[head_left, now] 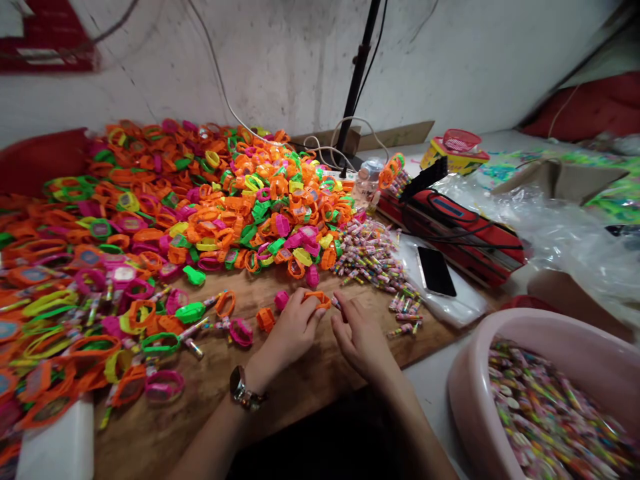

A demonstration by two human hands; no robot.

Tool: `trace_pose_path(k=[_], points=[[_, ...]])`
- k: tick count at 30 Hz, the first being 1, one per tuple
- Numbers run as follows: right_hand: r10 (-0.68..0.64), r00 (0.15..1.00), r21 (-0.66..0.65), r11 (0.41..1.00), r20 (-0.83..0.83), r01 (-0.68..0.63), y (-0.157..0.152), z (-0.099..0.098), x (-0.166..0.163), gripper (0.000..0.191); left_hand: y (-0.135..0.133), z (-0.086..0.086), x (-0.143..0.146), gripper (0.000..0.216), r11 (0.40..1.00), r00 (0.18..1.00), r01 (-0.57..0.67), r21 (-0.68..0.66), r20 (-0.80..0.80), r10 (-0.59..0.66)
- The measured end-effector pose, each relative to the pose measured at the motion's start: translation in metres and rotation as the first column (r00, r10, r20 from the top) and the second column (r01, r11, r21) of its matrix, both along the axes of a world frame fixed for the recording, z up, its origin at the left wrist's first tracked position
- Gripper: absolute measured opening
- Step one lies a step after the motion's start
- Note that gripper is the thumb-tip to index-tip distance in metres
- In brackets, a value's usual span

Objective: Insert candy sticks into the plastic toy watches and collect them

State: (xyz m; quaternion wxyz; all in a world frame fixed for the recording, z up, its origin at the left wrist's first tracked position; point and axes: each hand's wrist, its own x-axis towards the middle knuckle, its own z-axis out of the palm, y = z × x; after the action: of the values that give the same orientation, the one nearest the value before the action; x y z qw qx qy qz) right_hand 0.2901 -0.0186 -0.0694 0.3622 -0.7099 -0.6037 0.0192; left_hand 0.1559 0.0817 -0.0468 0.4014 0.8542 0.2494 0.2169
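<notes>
L hand (295, 327) grips an orange plastic toy watch w/ a looped strap (317, 300), thumb and fingers closed round its near side; R hand (356, 330), just beside it, seems to pinch a short, printed, wrapper-covered tube (336, 303) at its fingertips, though the grip's partly hidden. Step in hand, prob.: bringing tube and watch together. Next move likely calls for L hand holding the strap steady while R hand lines up the tube's end w/ it; exact fit can't be made out. Pose: both forearms reach fwd from the near edge, converging; L hand is palm down, back of hand up, w/ a metal-banded wristwatch (241, 387) on its wrist; R hand's turned inward, fingers curled toward L hand. Both are just above the brown wooden worktop (310, 383). Near L hand, on its outer side: a magenta plastic toy watch (281, 300) and a second orange plastic one (265, 320). Farther left, a spread of multicolour toy watches (65, 333) w/ tubes among them. Beyond both hands, a big multicolour heap of plastic toy watches (240, 207). Past R hand: a pile of printed tubes (367, 250), then a black smartphone (437, 271); nearer the body on that side, a pale pink plastic tub (463, 363), also holding many tubes.
</notes>
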Motion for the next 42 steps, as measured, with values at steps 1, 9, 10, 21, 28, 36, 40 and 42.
trace_pose_path(k=[1, 9, 10, 21, 28, 36, 40, 42], points=[[0.004, 1.0, -0.005, 1.0, 0.022, -0.004, 0.0, -0.001, 0.001, 0.039, 0.0, -0.001, 0.0, 0.024, 1.0, 1.0, 0.0, -0.002, -0.006, 0.0], [-0.066, 0.991, 0.007, 0.998, 0.113, 0.065, 0.004, -0.007, -0.001, 0.033, -0.001, 0.0, 0.002, 0.022, 0.999, 0.999, -0.009, -0.046, -0.032, 0.008], [-0.077, 0.983, -0.018, 0.997, 0.169, 0.082, 0.003, -0.004, -0.003, 0.033, -0.002, -0.001, 0.003, 0.022, 0.999, 0.999, -0.01, -0.053, -0.033, 0.008], [0.119, 0.813, -0.15, 0.988, 0.571, -0.039, 0.012, 0.002, -0.001, 0.026, -0.005, -0.017, -0.009, 0.025, 0.992, 0.99, -0.085, -0.09, -0.122, 0.074], [0.214, 0.827, -0.193, 0.972, 0.519, -0.131, 0.018, -0.018, -0.002, 0.028, 0.001, -0.017, -0.021, 0.025, 0.996, 0.979, -0.058, -0.068, -0.2, 0.043], [0.21, 0.847, -0.26, 0.961, 0.488, -0.088, 0.018, -0.018, -0.011, 0.021, 0.001, -0.013, -0.02, 0.025, 1.0, 0.962, -0.013, -0.025, -0.272, 0.006], [0.215, 0.87, -0.288, 0.953, 0.444, -0.088, 0.017, -0.024, -0.018, 0.022, 0.002, -0.011, -0.019, 0.024, 1.0, 0.935, -0.004, 0.003, -0.355, 0.005], [0.211, 0.885, -0.302, 0.95, 0.415, -0.084, 0.016, -0.026, -0.023, 0.021, 0.003, -0.008, -0.018, 0.022, 1.0, 0.908, 0.019, 0.02, -0.419, -0.008]])
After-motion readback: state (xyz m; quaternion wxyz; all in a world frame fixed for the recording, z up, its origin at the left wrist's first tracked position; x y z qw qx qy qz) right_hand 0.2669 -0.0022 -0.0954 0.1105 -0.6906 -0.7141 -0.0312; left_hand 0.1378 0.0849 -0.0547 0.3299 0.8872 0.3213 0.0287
